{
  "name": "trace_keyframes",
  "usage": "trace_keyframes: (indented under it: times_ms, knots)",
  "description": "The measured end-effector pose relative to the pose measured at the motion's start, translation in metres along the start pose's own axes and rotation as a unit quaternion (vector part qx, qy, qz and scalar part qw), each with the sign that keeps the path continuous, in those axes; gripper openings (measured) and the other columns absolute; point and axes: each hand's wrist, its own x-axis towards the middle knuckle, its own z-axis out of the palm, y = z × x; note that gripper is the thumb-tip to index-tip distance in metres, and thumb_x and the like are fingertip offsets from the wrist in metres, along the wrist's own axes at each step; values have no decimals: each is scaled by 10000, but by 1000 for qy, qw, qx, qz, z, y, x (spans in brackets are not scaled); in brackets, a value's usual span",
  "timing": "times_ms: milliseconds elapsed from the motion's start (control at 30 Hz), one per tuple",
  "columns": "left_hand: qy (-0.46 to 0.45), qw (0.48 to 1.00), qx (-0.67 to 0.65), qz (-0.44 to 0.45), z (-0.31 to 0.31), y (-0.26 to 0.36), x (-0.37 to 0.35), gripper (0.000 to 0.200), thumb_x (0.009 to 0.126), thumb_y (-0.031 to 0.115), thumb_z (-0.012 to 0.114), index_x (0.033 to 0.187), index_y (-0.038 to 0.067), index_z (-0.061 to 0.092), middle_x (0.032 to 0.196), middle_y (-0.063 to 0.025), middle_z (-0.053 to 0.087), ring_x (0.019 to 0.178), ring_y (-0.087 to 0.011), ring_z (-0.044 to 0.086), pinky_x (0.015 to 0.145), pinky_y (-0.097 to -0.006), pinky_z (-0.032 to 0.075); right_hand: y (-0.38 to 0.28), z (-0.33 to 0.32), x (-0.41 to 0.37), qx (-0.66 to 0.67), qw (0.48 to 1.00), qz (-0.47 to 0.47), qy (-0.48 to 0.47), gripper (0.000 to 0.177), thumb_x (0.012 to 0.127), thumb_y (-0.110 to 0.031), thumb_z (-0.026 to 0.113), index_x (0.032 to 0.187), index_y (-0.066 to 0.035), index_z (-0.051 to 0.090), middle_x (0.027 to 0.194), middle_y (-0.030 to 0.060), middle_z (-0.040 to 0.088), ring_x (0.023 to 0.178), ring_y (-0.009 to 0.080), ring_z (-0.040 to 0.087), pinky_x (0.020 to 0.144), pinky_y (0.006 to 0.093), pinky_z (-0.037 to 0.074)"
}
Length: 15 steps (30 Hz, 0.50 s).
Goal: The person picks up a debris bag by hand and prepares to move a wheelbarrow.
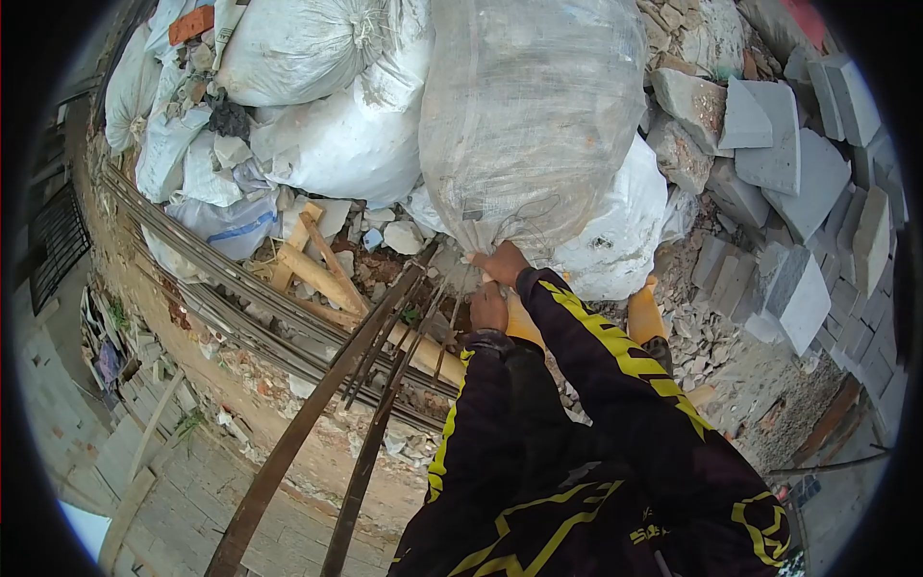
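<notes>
Grey woven plastic makes up the biggest thing I see, the bulging sack, at 12 o'clock from the hands, its gathered neck pointing down at them. White sacks press in at 10 to 11 o'clock, and another white sack sits at 2, beside and partly beneath the grey one. Stone slabs stack up beyond, at 2 to 3 o'clock, with hard corners I'd keep sleeves off.

Two long metal bars run from just beside the hands toward 7 o'clock, crossing thinner rods; they crowd the left elbow. Past them the ledge drops to paving, so I judge the safer room for shifting weight lies toward 4 o'clock, near the yellow boot, though rubble there looks loose.

The right hand is nearly closed, fingertips pinching the neck. The left hand is curled just below it; its fingers are partly hidden, so I cannot tell whether it grips anything. For good work here, I'd bunch the folds tightly, keep the pinch close to the bulge, pull evenly and keep knuckles off the bar ends.
</notes>
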Motion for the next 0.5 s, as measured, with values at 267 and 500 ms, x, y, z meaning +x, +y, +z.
trace_keyframes:
  times_ms: [267,500]
  knots:
    - [40,893,-409,-184,10,-9,-94,468,894,463,352,859,40,548,622,2,462,492,-82,442,449,-222,373,-14,6,0,-216,975,-25,53,588,800,-438,523,738,145,569,770,279,590,777,361,595,716,382,467]
    - [-36,926,-331,-178,33,-64,-209,545,896,507,290,873,30,554,626,-6,483,501,-83,430,475,-226,397,-10,-16,-27,-225,969,-66,73,480,815,-365,505,842,113,551,862,310,571,885,407,557,788,418,439]
